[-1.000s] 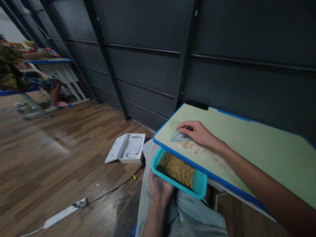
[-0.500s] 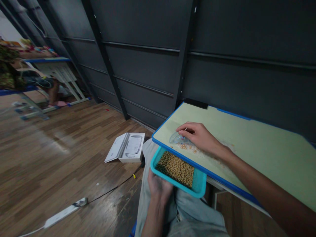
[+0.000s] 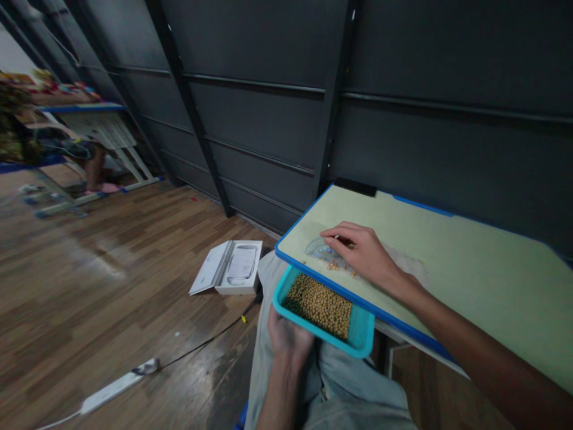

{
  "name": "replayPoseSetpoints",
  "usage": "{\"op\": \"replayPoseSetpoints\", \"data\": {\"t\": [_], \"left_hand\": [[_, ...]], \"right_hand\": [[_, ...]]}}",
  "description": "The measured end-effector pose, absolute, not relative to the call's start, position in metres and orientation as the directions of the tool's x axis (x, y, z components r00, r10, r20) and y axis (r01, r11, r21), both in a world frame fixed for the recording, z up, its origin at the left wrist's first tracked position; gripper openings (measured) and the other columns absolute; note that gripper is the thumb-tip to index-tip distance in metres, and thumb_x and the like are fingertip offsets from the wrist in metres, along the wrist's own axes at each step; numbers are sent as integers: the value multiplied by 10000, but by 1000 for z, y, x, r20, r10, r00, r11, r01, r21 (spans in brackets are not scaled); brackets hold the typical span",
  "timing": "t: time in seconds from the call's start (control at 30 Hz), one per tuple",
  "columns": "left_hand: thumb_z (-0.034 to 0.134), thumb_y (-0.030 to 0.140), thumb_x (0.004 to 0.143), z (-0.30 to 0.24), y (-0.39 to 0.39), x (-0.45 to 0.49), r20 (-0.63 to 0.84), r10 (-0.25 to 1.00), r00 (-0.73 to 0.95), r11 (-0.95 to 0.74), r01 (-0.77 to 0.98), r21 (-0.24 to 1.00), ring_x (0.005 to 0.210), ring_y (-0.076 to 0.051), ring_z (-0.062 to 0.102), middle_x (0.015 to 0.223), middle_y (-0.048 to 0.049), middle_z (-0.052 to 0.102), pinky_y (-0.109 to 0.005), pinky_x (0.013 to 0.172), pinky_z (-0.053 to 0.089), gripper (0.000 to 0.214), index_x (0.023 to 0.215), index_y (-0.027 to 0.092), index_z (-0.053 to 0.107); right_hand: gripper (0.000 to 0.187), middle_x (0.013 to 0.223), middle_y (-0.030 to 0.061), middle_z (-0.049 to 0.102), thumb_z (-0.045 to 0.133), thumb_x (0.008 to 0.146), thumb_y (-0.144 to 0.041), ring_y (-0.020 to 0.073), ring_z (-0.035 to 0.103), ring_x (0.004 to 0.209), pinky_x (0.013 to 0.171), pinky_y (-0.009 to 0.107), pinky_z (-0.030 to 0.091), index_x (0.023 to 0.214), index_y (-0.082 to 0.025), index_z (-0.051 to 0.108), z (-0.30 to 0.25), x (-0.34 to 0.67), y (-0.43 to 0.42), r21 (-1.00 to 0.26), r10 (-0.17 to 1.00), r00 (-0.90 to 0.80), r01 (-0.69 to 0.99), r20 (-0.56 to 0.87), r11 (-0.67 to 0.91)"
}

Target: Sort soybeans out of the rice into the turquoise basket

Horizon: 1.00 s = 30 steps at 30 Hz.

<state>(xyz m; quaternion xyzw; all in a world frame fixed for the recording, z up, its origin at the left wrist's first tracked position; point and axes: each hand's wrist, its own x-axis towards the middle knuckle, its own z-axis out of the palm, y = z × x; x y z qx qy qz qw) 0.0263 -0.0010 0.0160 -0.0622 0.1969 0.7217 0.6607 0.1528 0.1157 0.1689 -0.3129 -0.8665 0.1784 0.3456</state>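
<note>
My left hand [image 3: 289, 337] supports a turquoise plastic tray [image 3: 363, 331] from below, its fingers hidden under the base. Many round, tan soybeans [image 3: 320, 304] fill most of the tray, which sits tilted just under the table's front edge. Above the tabletop, my right hand [image 3: 353, 245] is closed in a pinch; a small pale bit shows between thumb and fingers, too small to name. A clear protractor [image 3: 316, 248] lies flat beside its fingertips. Several loose beans [image 3: 332, 266] are scattered near the table edge.
The pale-green table [image 3: 483, 263] has a blue rim. A black flat object [image 3: 356, 187] rests at its back corner, against a dark panelled wall [image 3: 255, 113]. An opened white box [image 3: 239, 269] and a power strip [image 3: 114, 388] lie on the wooden floor. Another person's leg [image 3: 95, 170] shows far left.
My right hand has shifted slightly to the right over the table, and a pale patch beside the wrist shows more. The left hand and tray have stayed in place.
</note>
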Motion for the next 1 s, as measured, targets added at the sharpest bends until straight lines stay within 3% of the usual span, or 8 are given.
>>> {"op": "replayPoseSetpoints", "data": {"t": [0.37, 0.8, 1.0], "left_hand": [[549, 442, 845, 17, -1, 27, -365, 924, -117, -66, -987, 149, 1260, -316, 562, 1207, -70, 720, -464, 1085, 420, 364, 1085, 228, 721], [481, 512, 862, 19, 0, 27, -298, 945, -134, -36, -949, 313, 1287, -320, 541, 1262, -10, 696, -491, 1101, 418, 386, 1043, 296, 745], [472, 519, 870, 22, -1, 28, -307, 940, -145, -41, -946, 321, 1281, -301, 549, 1215, 4, 719, -465, 1096, 434, 384, 1031, 302, 746]], "right_hand": [[188, 981, 29, 739, 597, 932, -156, 172, 679, 895, 807, 319, 513, 1015, -237, 745, 163, 144, 110, -529, 643, -575, 382, 506, 758], [167, 969, 28, 738, 614, 932, -167, 155, 677, 884, 805, 308, 517, 1017, -228, 744, 163, 139, 103, -568, 627, -594, 320, 503, 758], [174, 986, 35, 735, 603, 938, -166, 160, 675, 907, 821, 312, 515, 1026, -226, 741, 164, 139, 100, -569, 625, -604, 319, 495, 758]]}}
